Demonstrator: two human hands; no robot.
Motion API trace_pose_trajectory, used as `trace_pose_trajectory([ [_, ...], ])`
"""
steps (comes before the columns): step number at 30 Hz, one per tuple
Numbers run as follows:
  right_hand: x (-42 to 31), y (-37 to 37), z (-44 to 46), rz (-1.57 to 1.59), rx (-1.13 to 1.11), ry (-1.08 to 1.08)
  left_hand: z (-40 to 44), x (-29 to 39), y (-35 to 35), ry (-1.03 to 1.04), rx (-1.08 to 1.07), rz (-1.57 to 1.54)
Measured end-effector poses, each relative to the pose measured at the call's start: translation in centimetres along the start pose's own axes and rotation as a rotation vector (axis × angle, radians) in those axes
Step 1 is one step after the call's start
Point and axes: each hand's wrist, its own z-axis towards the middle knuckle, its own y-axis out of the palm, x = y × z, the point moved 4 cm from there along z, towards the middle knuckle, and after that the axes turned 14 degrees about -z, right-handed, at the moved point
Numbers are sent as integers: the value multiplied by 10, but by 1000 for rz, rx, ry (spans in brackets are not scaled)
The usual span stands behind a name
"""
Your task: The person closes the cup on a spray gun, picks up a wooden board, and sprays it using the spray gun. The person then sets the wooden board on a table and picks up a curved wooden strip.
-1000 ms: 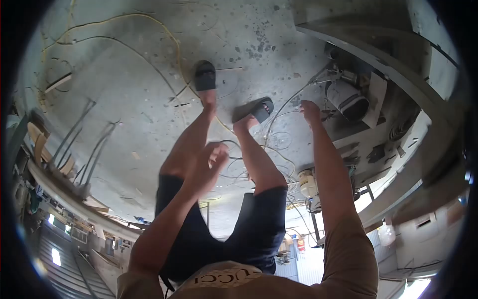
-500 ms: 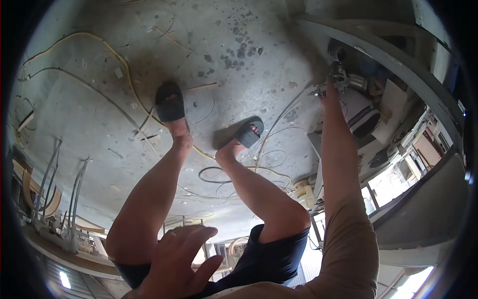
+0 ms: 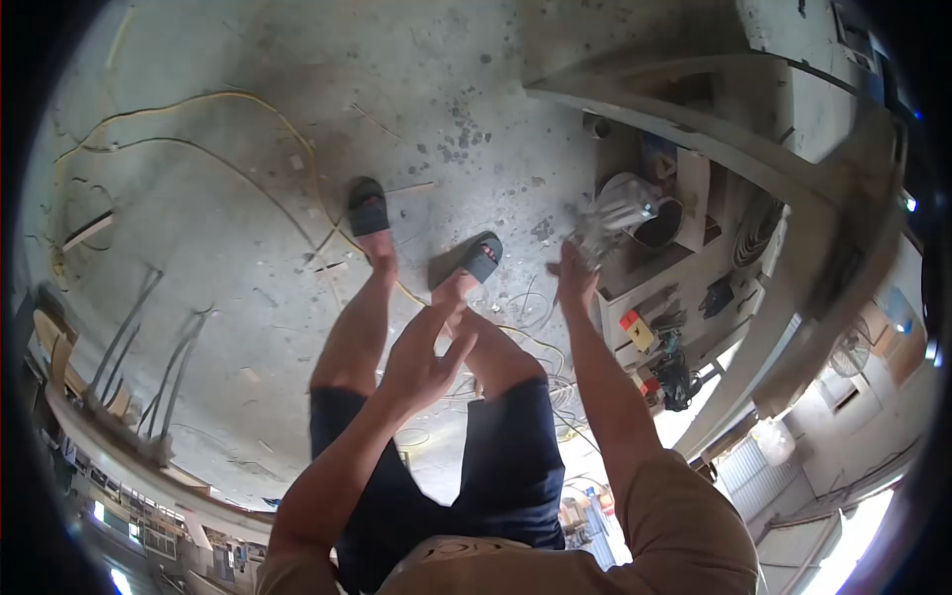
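My right hand (image 3: 577, 278) is closed round the handle of a metallic spray gun (image 3: 617, 210), which is smeared by motion. The gun is above a dark-mouthed, light-coloured container (image 3: 659, 224) beside the frame of a bench. My left hand (image 3: 421, 365) is empty, with thumb and fingers apart, in front of my lower legs.
A yellow hose (image 3: 302, 149) and dark cables curve over the concrete floor (image 3: 476, 59). A curved grey bench edge (image 3: 684, 119) runs along the right. Thin metal legs (image 3: 178, 367) stand at the left. A red and yellow object (image 3: 637, 330) lies at the right.
My right hand reached the spray gun and has moved it left and down from beside the bench. My left hand dropped toward my lap, then came forward again. The view has shifted.
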Motion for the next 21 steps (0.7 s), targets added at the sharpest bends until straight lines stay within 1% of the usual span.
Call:
trace_pose_trajectory([
  [1, -38, -10, -49, -17, -58, 35, 0, 21, 2, 72, 39, -52],
  [2, -46, -14, -80, 23, -145, -75, -3, 57, 1, 123, 60, -28],
  [3, -68, -24, -119, -17, -198, -42, -8, 95, 0, 173, 79, -2],
  [5, -103, -44, -180, -135, -301, -94, -19, 164, -3, 321, 96, 163],
  [6, -121, -61, -210, -102, -294, -97, -30, 205, -6, 373, 58, 217],
  [8, -169, -91, -273, -73, -350, -259, -62, 279, -10, 435, -18, 302],
  [9, -188, -109, -294, -31, -331, -273, -78, 312, -8, 481, -76, 349],
  [11, -222, -142, -342, -177, -288, -583, -116, 363, -2, 522, -151, 456],
  [12, -232, -158, -361, -208, -290, -636, -135, 387, 6, 576, -184, 498],
  [13, -241, -177, -376, -165, -260, -642, -151, 407, 17, 629, -220, 540],
  [14, -256, -197, -397, -192, -177, -772, -168, 427, 23, 730, -236, 567],
  [15, -271, -216, -417, -218, -84, -900, -182, 446, 31, 751, -262, 609],
  [16, -281, -233, -434, -224, -104, -880, -196, 463, 39, 810, -290, 612],
  [18, -279, -252, -456, -158, -59, -903, -225, 486, 57, 915, -331, 630],
  [20, -267, -264, -469, -131, -29, -955, -245, 497, 72, 934, -355, 653],
  [21, -262, -272, -481, -100, -10, -946, -256, 501, 81, 1022, -378, 753],
])
